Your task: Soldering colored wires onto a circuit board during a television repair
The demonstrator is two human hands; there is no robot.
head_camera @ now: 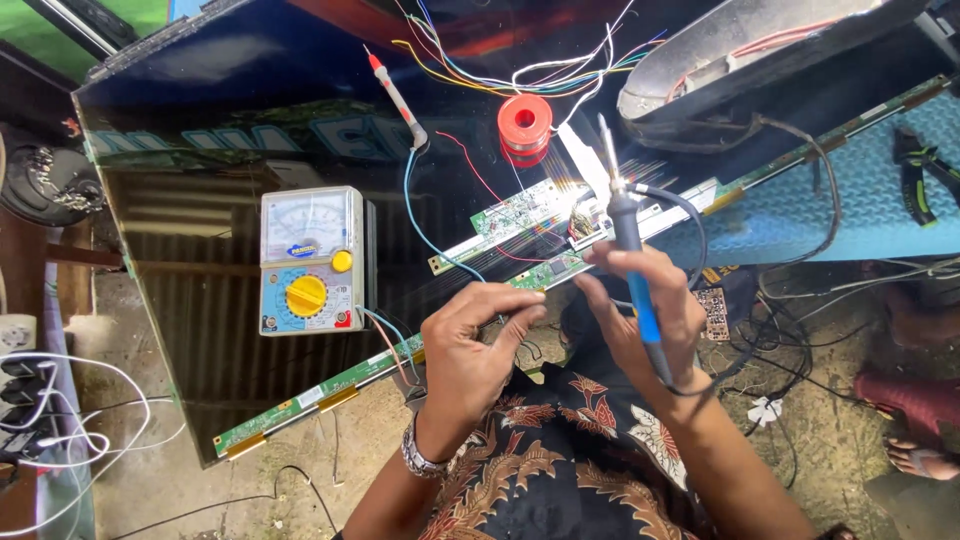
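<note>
My right hand (645, 315) grips a blue soldering iron (632, 262) like a pen, its tip raised just above the small green circuit board (520, 215) at the near edge of the big dark screen panel (240, 110). My left hand (470, 345) holds nothing, its fingers curled, fingertips pressing the long green strip (330, 385) along that same edge. I judge I am between joints, steadying the board; next, the tip must come down squarely on one pad without bridging its neighbours. A red solder reel (525, 120) sits beyond the board, and a white and yellow meter (310, 260) lies on the panel to the left.
</note>
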